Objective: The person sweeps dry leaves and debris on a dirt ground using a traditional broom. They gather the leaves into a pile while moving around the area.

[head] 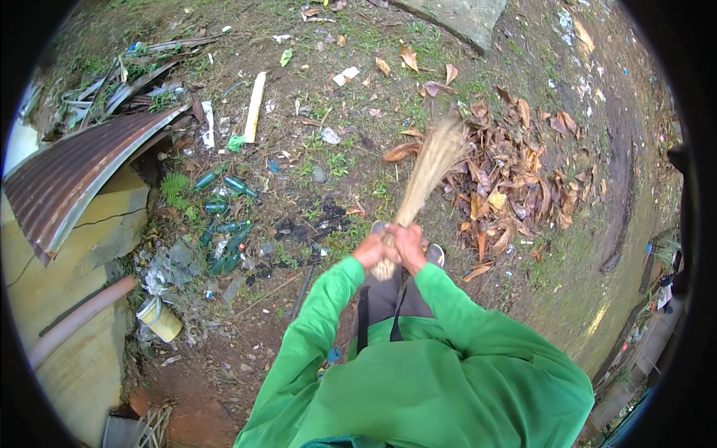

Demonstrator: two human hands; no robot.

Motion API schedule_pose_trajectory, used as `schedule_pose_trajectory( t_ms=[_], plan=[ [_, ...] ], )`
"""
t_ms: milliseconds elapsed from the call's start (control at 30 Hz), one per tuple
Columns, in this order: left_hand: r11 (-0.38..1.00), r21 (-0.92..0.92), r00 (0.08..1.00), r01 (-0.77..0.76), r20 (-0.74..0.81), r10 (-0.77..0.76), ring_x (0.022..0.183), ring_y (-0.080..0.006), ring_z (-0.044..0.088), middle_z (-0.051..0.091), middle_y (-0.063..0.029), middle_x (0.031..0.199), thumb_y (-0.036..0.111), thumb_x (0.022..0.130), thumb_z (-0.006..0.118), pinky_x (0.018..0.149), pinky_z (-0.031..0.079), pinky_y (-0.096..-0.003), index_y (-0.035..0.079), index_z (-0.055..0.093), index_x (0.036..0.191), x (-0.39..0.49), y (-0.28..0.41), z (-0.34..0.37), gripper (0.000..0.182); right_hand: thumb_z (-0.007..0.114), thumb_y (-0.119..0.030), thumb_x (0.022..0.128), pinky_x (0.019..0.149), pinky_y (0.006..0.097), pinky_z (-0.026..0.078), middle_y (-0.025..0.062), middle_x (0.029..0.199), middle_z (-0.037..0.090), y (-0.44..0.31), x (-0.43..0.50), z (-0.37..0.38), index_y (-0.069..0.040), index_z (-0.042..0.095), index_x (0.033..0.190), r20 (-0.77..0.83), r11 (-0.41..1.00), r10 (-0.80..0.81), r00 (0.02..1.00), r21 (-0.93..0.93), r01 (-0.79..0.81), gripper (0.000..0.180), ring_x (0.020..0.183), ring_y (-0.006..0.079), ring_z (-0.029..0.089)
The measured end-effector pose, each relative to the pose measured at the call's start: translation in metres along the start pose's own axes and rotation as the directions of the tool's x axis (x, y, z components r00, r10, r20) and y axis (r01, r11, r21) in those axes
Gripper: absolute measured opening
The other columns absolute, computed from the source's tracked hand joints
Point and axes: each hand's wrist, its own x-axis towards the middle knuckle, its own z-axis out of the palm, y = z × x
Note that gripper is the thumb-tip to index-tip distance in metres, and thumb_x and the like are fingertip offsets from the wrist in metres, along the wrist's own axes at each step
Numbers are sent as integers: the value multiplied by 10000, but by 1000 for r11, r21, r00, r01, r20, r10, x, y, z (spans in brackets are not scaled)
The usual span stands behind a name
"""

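Both of my hands grip a stick broom (428, 173) near its bound butt end, in front of my thighs. My left hand (373, 252) is closed on it close to the end. Against it, on the right, my right hand (409, 246) is closed on the bundle too. The broom's bristles point away from me and fan out, slightly blurred, at the left edge of a heap of dry brown leaves (510, 173). One curled brown leaf (401, 152) lies just left of the bristles.
Green glass bottles (229, 229) lie on the ground to the left. Beyond them are a rusty corrugated metal sheet (95, 168), a cracked wall (106, 224) and a yellowish bucket (160, 320). A concrete slab (465, 19) lies ahead. Litter dots the soil and grass.
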Motion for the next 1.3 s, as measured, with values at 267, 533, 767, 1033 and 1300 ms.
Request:
schedule_pose_trajectory(
  t_ms=[267, 533, 767, 1033, 1300],
  plan=[
    [939, -230, 897, -257, -419, 143, 832, -208, 615, 558, -81, 1004, -47, 613, 627, 701, 544, -341, 46, 339, 1331, -80, -36, 53, 779, 747, -140, 717, 709, 332, 492, 105, 884, 641, -24, -54, 9, 74, 581, 1076, 463, 980, 8, 886, -180, 85, 450, 784, 183, 596],
    [997, -81, 916, -13, -402, -21, 799, -234, 645, 621, -107, 874, -35, 583, 623, 646, 532, -344, -61, 511, 1118, -15, 3, -47, 547, 753, -200, 703, 526, 359, 479, 134, 688, 645, 5, 33, 88, 63, 639, 756, 372, 990, 105, 922, -124, -62, 292, 589, 213, 617],
    [996, -81, 997, 34, -69, -39, 833, -222, 636, 621, -114, 997, -54, 613, 642, 729, 533, -340, -26, 408, 1324, -67, 38, 43, 749, 699, -156, 786, 561, 349, 493, 127, 798, 619, -31, -45, -12, 76, 574, 932, 240, 987, 40, 970, 139, -75, 301, 719, 189, 614],
    [978, -207, 861, -20, -501, -88, 883, -215, 628, 606, -105, 1004, -22, 604, 641, 781, 526, -341, -35, 411, 1281, -40, 25, 56, 715, 760, -156, 710, 621, 343, 497, 131, 741, 650, -25, 9, 22, 84, 656, 777, 537, 964, 96, 838, -259, 55, 271, 700, 194, 618],
    [996, 42, 988, 81, -135, -74, 815, -215, 630, 608, -120, 946, -21, 587, 637, 695, 532, -327, -65, 364, 1336, 29, 37, 51, 799, 708, -99, 749, 568, 331, 500, 126, 749, 669, -29, 35, -37, 74, 667, 877, 166, 990, 35, 985, 128, -57, 220, 644, 167, 620]
  ],
)
